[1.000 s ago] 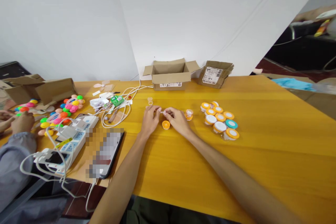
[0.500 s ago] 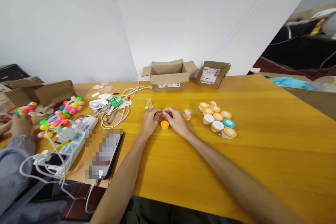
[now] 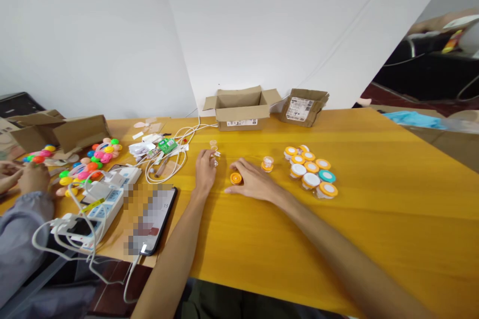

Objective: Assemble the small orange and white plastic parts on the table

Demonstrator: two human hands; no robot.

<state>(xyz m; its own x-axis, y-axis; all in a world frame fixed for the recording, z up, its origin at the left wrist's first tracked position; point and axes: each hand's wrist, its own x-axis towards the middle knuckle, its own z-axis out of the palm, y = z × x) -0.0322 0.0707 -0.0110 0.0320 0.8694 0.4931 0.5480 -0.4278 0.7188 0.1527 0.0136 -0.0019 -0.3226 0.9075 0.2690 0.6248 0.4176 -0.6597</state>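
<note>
My left hand (image 3: 205,170) lies flat on the yellow table (image 3: 374,199), fingers stretched toward tiny white pieces (image 3: 216,158) just past its fingertips and a small clear cup (image 3: 213,144) beyond them. My right hand (image 3: 251,181) rests on the table with its fingers curved round a small orange lid (image 3: 235,178), touching it at the side. A clear little jar on an orange base (image 3: 267,163) stands just right of that hand. Farther right is a cluster of several small jars (image 3: 311,172) with orange, white and teal lids.
Two open cardboard boxes (image 3: 242,107) (image 3: 305,106) stand at the table's far edge. Left of my hands lie white cables (image 3: 168,159), a phone (image 3: 151,219), a power strip (image 3: 101,199) and coloured balls (image 3: 90,162). Another person's hand and grey sleeve (image 3: 22,199) are at far left.
My hands were pinched together over a small white piece; they have parted. The left hand moved forward and flattened near the white pieces, the right dropped beside the orange lid.
</note>
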